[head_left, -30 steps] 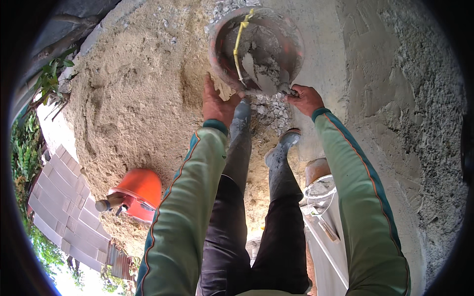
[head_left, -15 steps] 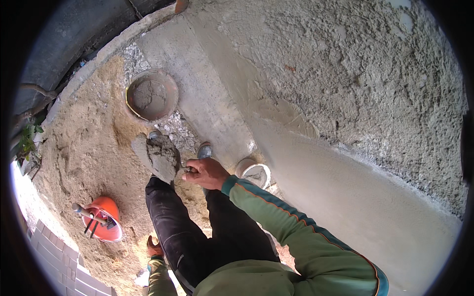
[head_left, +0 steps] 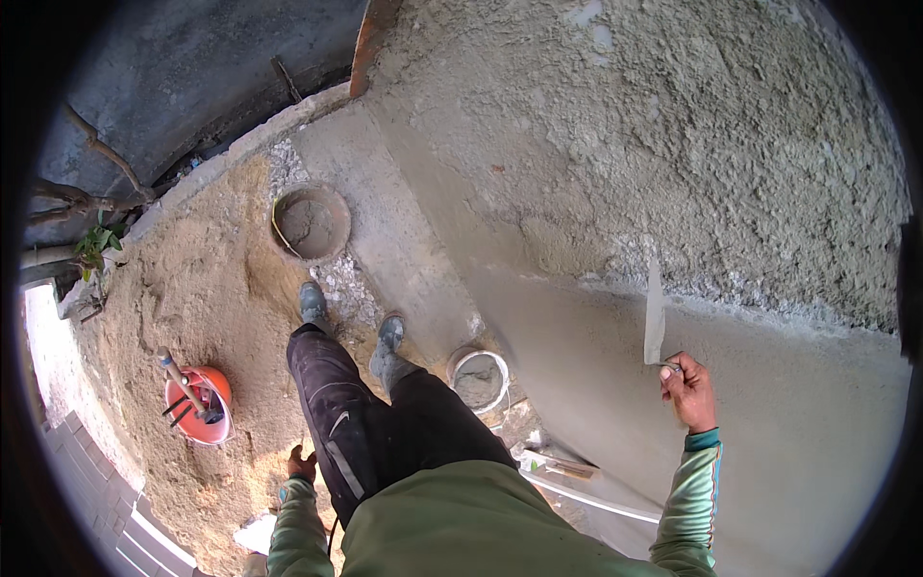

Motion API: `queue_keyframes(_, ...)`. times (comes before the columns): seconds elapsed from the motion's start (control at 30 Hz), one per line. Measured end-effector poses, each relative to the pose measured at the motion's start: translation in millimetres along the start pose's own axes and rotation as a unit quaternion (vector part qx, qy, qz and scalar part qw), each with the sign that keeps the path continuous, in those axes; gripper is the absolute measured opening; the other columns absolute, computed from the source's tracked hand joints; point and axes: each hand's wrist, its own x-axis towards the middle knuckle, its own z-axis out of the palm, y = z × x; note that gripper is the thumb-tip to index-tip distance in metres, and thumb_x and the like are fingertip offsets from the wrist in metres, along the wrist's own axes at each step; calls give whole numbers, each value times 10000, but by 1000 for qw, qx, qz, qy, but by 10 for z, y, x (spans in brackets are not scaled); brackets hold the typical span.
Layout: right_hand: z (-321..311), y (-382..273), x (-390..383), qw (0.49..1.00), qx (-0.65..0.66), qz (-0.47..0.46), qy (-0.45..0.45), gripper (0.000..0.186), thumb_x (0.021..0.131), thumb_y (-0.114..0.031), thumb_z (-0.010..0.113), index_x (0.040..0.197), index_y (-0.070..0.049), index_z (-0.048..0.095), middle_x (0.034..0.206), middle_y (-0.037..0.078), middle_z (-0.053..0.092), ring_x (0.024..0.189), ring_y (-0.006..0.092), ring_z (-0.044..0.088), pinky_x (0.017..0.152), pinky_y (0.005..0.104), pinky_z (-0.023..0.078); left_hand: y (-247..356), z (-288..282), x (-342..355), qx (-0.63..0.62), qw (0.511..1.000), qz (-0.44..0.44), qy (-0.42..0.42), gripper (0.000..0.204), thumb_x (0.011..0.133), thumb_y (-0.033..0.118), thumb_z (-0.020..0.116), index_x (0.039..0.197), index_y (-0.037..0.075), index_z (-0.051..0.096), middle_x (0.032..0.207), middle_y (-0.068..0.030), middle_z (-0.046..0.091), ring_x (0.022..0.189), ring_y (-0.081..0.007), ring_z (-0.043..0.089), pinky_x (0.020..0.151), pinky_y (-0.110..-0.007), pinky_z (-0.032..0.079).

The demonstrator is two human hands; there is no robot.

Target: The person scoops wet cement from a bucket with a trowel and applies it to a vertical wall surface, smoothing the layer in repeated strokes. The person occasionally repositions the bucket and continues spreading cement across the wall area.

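My right hand (head_left: 689,392) is closed round the handle of a trowel (head_left: 655,317). The trowel's blade shows as a narrow, nearly edge-on strip, at the border between the smooth grey plaster (head_left: 596,346) and the rough wall (head_left: 711,163). Whether the blade touches the wall I cannot tell. My left hand (head_left: 302,464) hangs low beside my left leg, its fingers slightly apart and nothing seen in them. By my right leg stands a white-rimmed bucket (head_left: 505,377) with grey mortar in it.
A round basin (head_left: 338,207) with grey mortar stands ahead of my boots (head_left: 388,335). To the left, on sandy ground (head_left: 192,279), is an orange bucket (head_left: 213,385) of tools. Boards (head_left: 567,468) lie near the wall's foot. Branches (head_left: 106,149) stick out at the far left.
My right hand has moved right with the trowel, from above my knees to the wall. The mortar heaped on its blade no longer shows. My left hand still hangs low.
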Motion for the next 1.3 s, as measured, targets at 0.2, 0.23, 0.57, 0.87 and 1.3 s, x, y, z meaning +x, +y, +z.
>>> queue_keyframes(0.2,707,1100,307,997,74,1,20,114,930,-127,663,923,-57,573,758,-17,557,684,82,506,622,267,440,1396,319,29,-208,973,93,-40,673,869,142,765,1471,131,464,1448,-116,488,981,-230,627,527,-325,472)
queue_keyframes(0.23,904,1291,372,998,56,-1,32,128,915,-121,680,929,-65,566,762,-16,559,677,82,501,624,277,444,1702,300,-108,-224,968,109,-42,680,881,193,758,1488,140,457,1478,-116,470,1002,-226,618,583,-307,485)
queue_keyframes(0.57,1985,2005,2007,973,-184,4,136,378,839,-328,732,1133,-107,648,1029,173,720,939,403,679,804,449,530,1375,-268,-802,-244,968,42,38,584,925,132,672,1472,165,472,1452,-53,482,910,-147,589,628,-366,460)
queue_keyframes(0.87,1719,1379,1564,953,255,-13,161,133,939,-168,694,988,-65,625,733,-29,578,602,77,523,526,260,438,344,-227,-1003,-201,964,-171,18,468,903,180,702,1325,214,503,1083,27,601,752,-166,515,609,-432,412)
queue_keyframes(1.3,1541,2040,293,949,271,13,159,148,993,-216,619,993,-72,581,748,18,573,575,104,540,512,263,447,590,280,-1137,-235,969,-72,16,524,917,80,602,1423,118,470,986,-25,620,707,-152,492,554,-364,372)
